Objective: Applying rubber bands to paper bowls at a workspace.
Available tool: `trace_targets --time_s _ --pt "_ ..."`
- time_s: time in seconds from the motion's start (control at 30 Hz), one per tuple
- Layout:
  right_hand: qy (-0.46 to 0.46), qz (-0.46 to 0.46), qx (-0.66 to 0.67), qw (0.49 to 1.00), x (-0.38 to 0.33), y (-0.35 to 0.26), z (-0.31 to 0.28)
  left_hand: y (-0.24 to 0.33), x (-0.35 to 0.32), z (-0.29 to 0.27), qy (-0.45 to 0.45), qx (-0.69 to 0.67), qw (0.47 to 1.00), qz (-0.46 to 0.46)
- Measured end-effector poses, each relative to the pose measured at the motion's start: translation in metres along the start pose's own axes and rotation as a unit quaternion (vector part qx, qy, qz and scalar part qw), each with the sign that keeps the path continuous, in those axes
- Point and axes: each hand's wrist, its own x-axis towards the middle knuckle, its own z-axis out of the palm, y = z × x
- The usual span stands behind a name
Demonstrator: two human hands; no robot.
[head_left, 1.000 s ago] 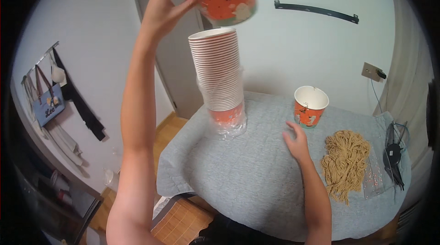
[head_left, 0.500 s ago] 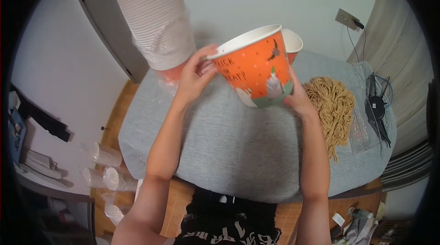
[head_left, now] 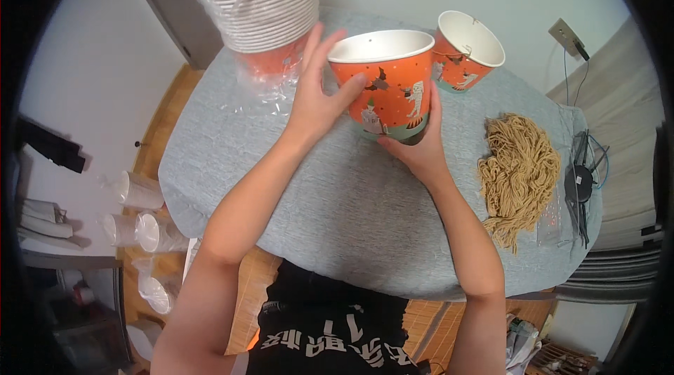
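Observation:
An orange paper bucket (head_left: pixel 390 87) with a white inside, a green base band and printed Halloween figures is held upright above the table between my two hands. My right hand (head_left: pixel 420 154) grips its lower right side, thumb across the front near the base. At the left side is my left hand (head_left: pixel 319 101), its thumb pressed on the printed front and its fingers stretched up beside the rim. Behind to the right, a second orange paper bucket (head_left: pixel 477 59) stands tilted, with a thin cord at its rim. A hank of tan cord (head_left: pixel 523 171) lies right of my hands.
A tall stack of nested paper buckets (head_left: pixel 263 6) in clear plastic stands at the far left of the grey cloth-covered table (head_left: pixel 351 227). A black device (head_left: pixel 579 182) and a clear plastic bag (head_left: pixel 550 224) lie at the right edge. Wrapped cups (head_left: pixel 158 233) stand on the floor, left.
The bucket has turned between my hands, showing different figures, and sits more upright. My left hand has shifted from the rim, its thumb now on the front. The view has shifted, uncovering the second bucket.

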Motion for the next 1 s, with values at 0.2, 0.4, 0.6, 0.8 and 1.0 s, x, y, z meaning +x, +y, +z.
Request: trace_targets --time_s 0.2,0.4,0.6,0.8,1.0 --pt "0.041 -0.059 -0.17 0.983 -0.006 0.003 0.002 0.017 0.0 0.001 -0.004 -0.096 0.995 0.034" --pt "0.056 -0.103 -0.215 0.97 -0.005 0.001 0.005 0.019 0.0 -0.002 -0.032 -0.149 0.986 -0.067" --pt "0.053 -0.118 -0.25 0.959 -0.005 -0.007 0.007 0.025 0.004 -0.009 -0.03 -0.203 0.969 -0.135" --pt "0.059 -0.136 -0.27 0.951 -0.005 -0.004 0.004 0.028 0.006 -0.011 -0.05 -0.201 0.968 -0.139" --pt "0.053 -0.131 -0.254 0.957 -0.004 -0.001 -0.001 0.025 0.003 -0.01 -0.09 -0.221 0.966 -0.103"
